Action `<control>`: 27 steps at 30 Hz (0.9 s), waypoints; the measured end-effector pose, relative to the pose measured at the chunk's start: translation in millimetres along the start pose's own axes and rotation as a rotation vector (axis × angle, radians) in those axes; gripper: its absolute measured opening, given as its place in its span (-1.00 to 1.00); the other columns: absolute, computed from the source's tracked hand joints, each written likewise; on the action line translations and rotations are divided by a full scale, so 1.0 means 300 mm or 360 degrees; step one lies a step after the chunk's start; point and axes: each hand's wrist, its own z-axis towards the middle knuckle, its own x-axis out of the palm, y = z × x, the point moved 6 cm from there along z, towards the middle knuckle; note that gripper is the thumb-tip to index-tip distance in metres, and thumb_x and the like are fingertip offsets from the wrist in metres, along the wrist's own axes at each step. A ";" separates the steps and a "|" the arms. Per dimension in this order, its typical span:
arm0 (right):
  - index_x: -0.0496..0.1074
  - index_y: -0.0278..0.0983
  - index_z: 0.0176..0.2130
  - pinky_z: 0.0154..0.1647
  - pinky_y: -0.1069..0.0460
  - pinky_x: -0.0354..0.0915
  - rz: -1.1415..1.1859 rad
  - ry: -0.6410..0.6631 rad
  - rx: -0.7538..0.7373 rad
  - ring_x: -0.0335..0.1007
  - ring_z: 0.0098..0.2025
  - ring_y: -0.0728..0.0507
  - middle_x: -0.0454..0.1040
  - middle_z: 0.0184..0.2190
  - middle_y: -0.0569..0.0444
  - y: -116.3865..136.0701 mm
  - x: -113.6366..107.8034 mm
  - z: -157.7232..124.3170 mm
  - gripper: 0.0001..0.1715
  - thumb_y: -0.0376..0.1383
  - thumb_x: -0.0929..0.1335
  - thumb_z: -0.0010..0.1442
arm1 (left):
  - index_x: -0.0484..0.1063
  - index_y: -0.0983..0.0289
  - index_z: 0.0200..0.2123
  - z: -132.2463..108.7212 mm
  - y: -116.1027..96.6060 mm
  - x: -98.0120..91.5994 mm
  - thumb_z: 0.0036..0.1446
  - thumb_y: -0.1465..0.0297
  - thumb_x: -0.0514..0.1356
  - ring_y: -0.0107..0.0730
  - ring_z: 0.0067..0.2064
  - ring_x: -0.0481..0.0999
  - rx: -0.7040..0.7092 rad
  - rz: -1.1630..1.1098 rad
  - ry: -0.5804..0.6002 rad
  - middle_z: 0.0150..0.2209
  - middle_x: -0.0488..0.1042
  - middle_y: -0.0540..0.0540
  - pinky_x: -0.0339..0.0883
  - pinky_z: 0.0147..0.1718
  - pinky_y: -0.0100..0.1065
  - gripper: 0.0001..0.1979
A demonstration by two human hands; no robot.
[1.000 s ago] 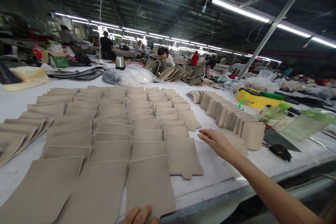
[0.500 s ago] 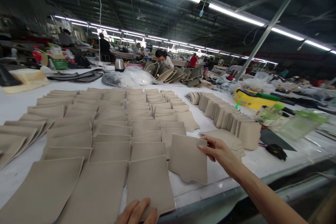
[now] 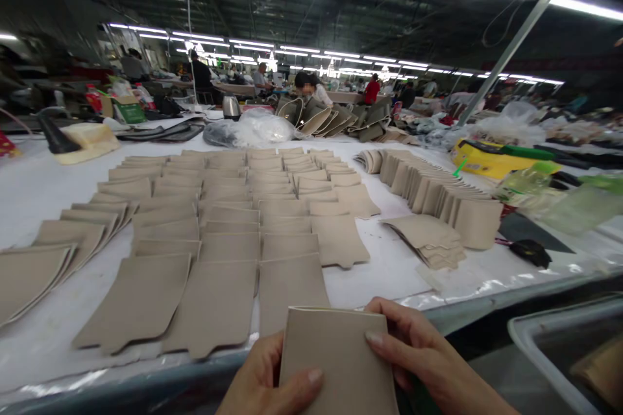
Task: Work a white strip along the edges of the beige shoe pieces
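Close to my body, at the table's front edge, I hold a flat taupe leather-like panel [image 3: 335, 356] tilted up between both hands. My left hand [image 3: 277, 379] is closed on its left side, thumb lying across the front face. On the opposite side my right hand [image 3: 413, 350] pinches the upper right edge, with the thumb in front and the fingers behind. The panel's lower end runs out of view. Just beyond it, rows of similar overlapping panels [image 3: 209, 305] lie on the white tabletop [image 3: 350, 285].
Right of the rows stand a long fanned row of panels [image 3: 433, 191] and a small loose pile [image 3: 428, 240]. A black object [image 3: 530, 253], a yellow container [image 3: 501, 159] and plastic bags lie farther right. A grey-rimmed bin [image 3: 530, 343] is at lower right. Co-workers sit in the background.
My right hand has come down and toward me from beside the rows. My left hand has left the front panel on the table, and both hands now grip one panel. The view has shifted.
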 end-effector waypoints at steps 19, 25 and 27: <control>0.31 -0.22 -0.46 -0.38 0.06 0.17 -0.0699 -0.0450 -0.0314 0.24 -0.40 -0.12 0.31 -0.48 0.13 -0.099 0.057 0.032 -0.54 0.00 0.23 0.35 | 0.50 0.43 -0.07 -0.104 0.144 -0.021 -0.13 0.14 0.42 -0.16 -0.28 0.56 -0.0240 -0.0335 -0.0229 -0.34 0.56 0.18 0.36 -0.25 -0.32 -0.39; 0.43 -0.19 -0.41 -0.29 0.01 0.25 -0.0626 -0.0843 -0.0351 0.34 -0.38 -0.18 0.41 -0.51 0.08 -0.060 -0.038 -0.004 -0.53 0.05 0.24 0.32 | 0.51 0.44 -0.09 -0.127 0.166 -0.046 -0.10 0.16 0.42 -0.20 -0.30 0.57 -0.0253 -0.0371 -0.0268 -0.35 0.57 0.18 0.36 -0.25 -0.36 -0.42; 0.45 -0.18 -0.39 -0.24 -0.02 0.27 -0.0660 -0.1044 -0.0384 0.36 -0.36 -0.21 0.42 -0.51 0.07 -0.045 -0.125 -0.045 -0.56 0.05 0.26 0.31 | 0.51 0.43 -0.08 -0.142 0.168 -0.055 -0.08 0.16 0.42 -0.20 -0.30 0.57 -0.0250 -0.0364 -0.0280 -0.34 0.58 0.19 0.36 -0.26 -0.36 -0.43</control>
